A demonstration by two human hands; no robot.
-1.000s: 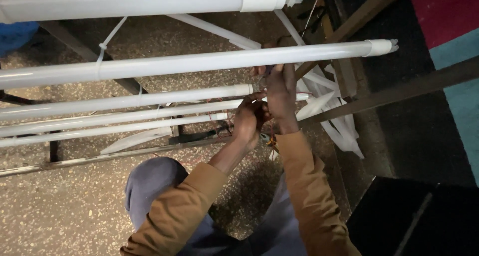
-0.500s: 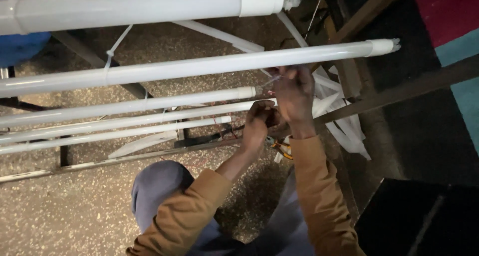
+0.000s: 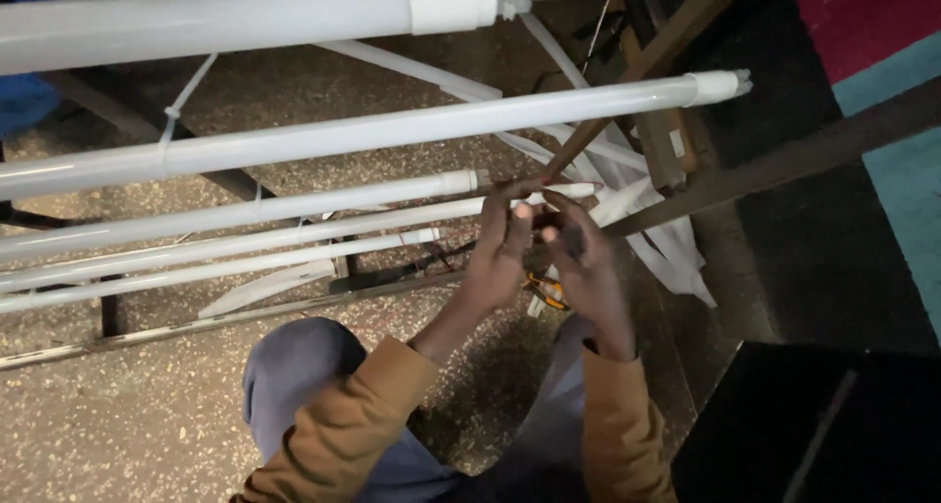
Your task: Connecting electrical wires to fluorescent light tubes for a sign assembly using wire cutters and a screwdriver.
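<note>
I'm seeing both hands pinching the capped end of a thin white tube [image 3: 323, 230] lying among others on a metal rack [image 3: 225, 319]: left hand [image 3: 500, 258] fingers curled on it, right hand [image 3: 586, 268] fingertips closing narrow at its tip. Tube's looking long, light, stiff, slippery, likely fragile glass; I'm judging gripping near the end cap is safest.

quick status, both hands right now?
Left hand: fingers curled at the end of a thin white tube; a firm grip cannot be told.
Right hand: fingers bent beside the same tube end; cannot tell if holding anything.
</note>
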